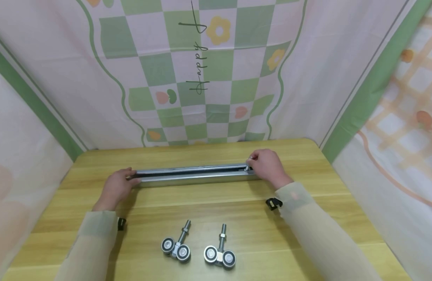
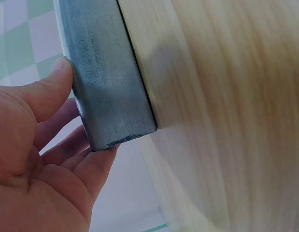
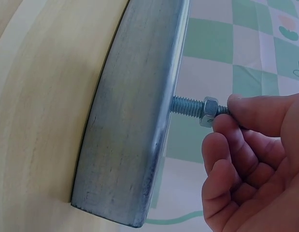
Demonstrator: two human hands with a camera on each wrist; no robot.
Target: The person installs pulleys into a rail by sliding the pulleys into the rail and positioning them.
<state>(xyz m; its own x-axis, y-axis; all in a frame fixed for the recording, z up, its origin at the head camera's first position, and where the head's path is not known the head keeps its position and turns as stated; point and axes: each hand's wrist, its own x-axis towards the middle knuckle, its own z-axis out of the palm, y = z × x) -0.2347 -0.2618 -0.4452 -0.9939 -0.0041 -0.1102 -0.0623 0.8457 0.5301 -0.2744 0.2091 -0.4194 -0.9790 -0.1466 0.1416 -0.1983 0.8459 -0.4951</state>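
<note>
A long grey metal channel rail (image 1: 198, 180) lies across the wooden table, its slot facing up. At its left end my left hand (image 1: 118, 186) holds it; in the left wrist view the thumb (image 2: 62, 72) touches the slot-side edge and fingers curl at the end. Near the right end, my right hand (image 1: 270, 168) pinches the tip of a threaded bolt (image 3: 188, 106) between thumb and fingers. The bolt stands up out of the slot and carries a hex nut (image 3: 208, 112). Whatever it joins inside the rail is hidden.
Two roller trolleys, the left one (image 1: 182, 253) and the right one (image 1: 228, 258), lie on the table (image 1: 145, 257) in front of the rail, each with wheels and a bolt. A patterned curtain (image 1: 188, 70) hangs behind the table's far edge.
</note>
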